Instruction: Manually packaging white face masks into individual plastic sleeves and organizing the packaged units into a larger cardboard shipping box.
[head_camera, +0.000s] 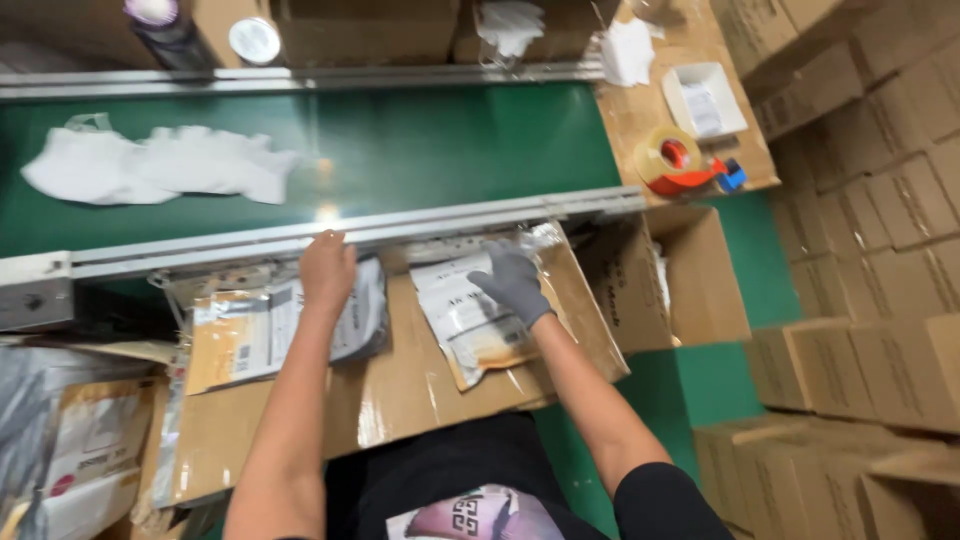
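Note:
My left hand (327, 270) is bare and rests, fingers curled, on a stack of clear plastic bags with printed labels (262, 330) that lies on a flattened cardboard sheet (400, 390). My right hand (513, 282) wears a grey glove and presses down on another clear printed bag (470, 325) to the right on the same cardboard. Both hands are close to the metal rail of a green conveyor belt (430, 150). On the belt at the left lie crumpled white plastic bags (160, 165).
A tape dispenser with a brown tape roll (680, 165) and a small white tray (703, 100) sit on a cardboard surface at the right. An open carton (690, 280) stands beside the work surface. Stacked brown boxes (880, 250) fill the right side. More packets lie at the lower left (70, 430).

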